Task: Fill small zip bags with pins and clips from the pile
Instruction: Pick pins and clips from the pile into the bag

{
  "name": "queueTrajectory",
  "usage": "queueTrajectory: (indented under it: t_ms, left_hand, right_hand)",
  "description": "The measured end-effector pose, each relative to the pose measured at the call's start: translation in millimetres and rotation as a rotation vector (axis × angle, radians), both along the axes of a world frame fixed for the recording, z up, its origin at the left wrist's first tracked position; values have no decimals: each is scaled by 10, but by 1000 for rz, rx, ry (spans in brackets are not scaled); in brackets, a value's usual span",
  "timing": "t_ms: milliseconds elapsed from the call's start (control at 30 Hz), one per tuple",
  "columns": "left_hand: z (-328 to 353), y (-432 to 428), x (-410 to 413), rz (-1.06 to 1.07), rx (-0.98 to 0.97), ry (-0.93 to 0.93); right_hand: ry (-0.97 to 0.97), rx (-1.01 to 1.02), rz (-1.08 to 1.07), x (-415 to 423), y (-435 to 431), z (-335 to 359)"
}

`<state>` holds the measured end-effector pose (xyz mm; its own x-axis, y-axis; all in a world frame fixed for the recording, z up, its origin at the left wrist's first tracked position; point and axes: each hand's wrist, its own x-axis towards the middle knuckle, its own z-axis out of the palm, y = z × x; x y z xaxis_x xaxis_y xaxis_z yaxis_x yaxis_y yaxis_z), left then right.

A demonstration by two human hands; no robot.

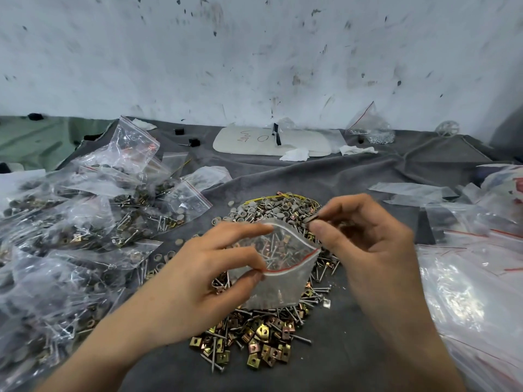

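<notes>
Zip bag (278, 274) held open above pile (254, 332), left hand (203, 281) pinching red-striped rim; right hand (365, 236) at bag mouth, fingertips pinching small clip (311, 218).

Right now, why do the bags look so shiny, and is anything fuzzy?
Head view: light glares white off the empty bags at right; the small piece pinched by the right hand looks fuzzy; the nearest clips are sharp.

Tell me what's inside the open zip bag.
Thin metal pins and a few square clips show through the mouth of the zip bag. Its cloudy lower half and the left hand hide the rest.
</notes>
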<state>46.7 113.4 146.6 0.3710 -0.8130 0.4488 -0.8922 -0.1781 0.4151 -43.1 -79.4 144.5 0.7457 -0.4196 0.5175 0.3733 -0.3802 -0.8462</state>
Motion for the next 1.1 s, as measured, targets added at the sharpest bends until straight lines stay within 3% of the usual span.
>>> queueTrajectory:
  t_ms: [100, 233, 300, 400, 467, 733, 867, 967, 1100]
  left_hand:
    - [6, -19, -20, -6, 0, 1]
    - [-5, 45, 5, 13, -45, 11]
    - [2, 115, 36, 52, -71, 5]
    - [13, 193, 77, 89, -87, 1]
    - [12, 213, 88, 95, -83, -13]
    - [3, 220, 84, 118, -59, -4]
    - [15, 191, 50, 101, -37, -10]
    - [13, 137, -5, 48, -11, -28]
    - [-1, 63, -65, -29, 38, -43]
  right_hand:
    - [15, -173, -25, -35, 84, 56]
    - [-2, -64, -268, 3, -128, -220]
    - [218, -151, -394, 100, -289, -491]
    - [697, -325, -353, 224, -395, -962]
    - [810, -406, -318, 254, -381, -1228]
    - [658, -447, -376, 250, -284, -1383]
    - [429, -196, -392, 192, -245, -1129]
    - [210, 0, -291, 118, -136, -795]
    - [-10, 34, -159, -43, 55, -372]
